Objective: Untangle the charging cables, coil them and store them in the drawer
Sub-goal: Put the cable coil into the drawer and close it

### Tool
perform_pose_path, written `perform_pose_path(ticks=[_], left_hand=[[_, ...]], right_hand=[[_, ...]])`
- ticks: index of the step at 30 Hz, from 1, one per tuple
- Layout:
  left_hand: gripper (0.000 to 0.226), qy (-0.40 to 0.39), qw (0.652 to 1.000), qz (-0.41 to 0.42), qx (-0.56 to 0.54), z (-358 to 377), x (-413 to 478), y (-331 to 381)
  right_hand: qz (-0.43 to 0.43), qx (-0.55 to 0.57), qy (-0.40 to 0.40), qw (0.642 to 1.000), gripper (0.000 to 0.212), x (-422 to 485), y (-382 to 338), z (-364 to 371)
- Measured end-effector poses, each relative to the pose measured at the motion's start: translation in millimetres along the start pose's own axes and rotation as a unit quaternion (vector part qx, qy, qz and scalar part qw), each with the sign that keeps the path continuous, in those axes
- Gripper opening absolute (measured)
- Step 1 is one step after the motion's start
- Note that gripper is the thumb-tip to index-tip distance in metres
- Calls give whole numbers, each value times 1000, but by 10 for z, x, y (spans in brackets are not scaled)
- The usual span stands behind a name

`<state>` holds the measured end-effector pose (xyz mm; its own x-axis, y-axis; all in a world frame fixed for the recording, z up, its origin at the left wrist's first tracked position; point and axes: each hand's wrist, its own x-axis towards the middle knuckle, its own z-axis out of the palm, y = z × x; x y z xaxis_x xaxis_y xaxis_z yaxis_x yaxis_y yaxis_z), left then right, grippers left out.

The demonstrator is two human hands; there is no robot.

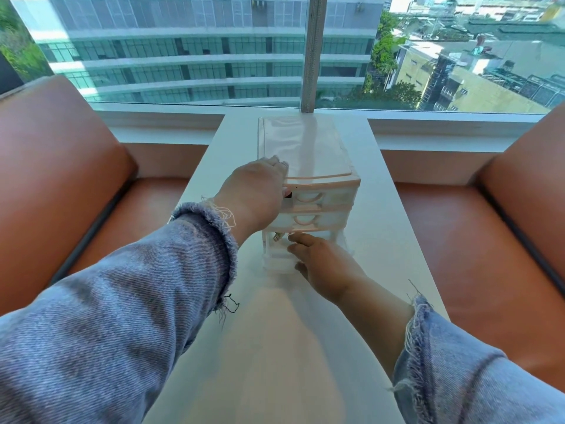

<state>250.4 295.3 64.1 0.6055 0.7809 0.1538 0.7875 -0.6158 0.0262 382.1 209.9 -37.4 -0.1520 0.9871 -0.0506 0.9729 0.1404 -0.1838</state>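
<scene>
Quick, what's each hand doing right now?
Left hand: gripping the drawer unit's top corner.
Right hand: open, at the bottom drawer, holding nothing visible.

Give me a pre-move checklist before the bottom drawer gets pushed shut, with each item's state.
1. Pale pink plastic three-drawer unit braced by the left hand: ok.
2. Bottom translucent drawer pulled out: ok.
3. Right hand at the drawer front: ok.
4. Metal USB plug fully inside the drawer: not ok, it pokes up at the opening.
5. Cables coiled inside: cannot tell.
6. Upper two drawers closed: ok.
</scene>
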Motion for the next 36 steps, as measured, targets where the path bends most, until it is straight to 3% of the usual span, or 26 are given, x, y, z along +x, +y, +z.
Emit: perform_pose_path(ticks=[9, 11, 13, 15, 17, 22, 27, 36], left_hand=[[49, -3, 1000, -2, -3, -10, -10, 1], [49, -6, 1000, -3, -2, -11, -8, 3], [47, -6, 1000, -4, -4, -10, -9, 2], [43, -5, 1000, -5, -5, -10, -12, -2], [44, -5, 1000, -4, -6, -6, -14, -1], [48, -5, 1000, -2, -13, 13, -2, -16], [47, -1, 1000, 0, -16, 12, -3, -14], [49, -8, 1000, 14, -24, 26, 33, -105]], right_hand=[[29, 4, 184, 982, 27, -318, 398, 48], [74, 43, 201, 976, 36, -355, 430, 20], [143, 105, 214, 961, 61, -363, 457, 14], [211, 190, 197, 938, 91, -341, 465, 13], [244, 276, 142, 919, 108, -294, 468, 16], [224, 333, 82, 912, 92, -199, 484, -44], [225, 338, 85, 910, 78, -125, 502, -99], [239, 373, 56, 895, 86, 9, 633, -112]])
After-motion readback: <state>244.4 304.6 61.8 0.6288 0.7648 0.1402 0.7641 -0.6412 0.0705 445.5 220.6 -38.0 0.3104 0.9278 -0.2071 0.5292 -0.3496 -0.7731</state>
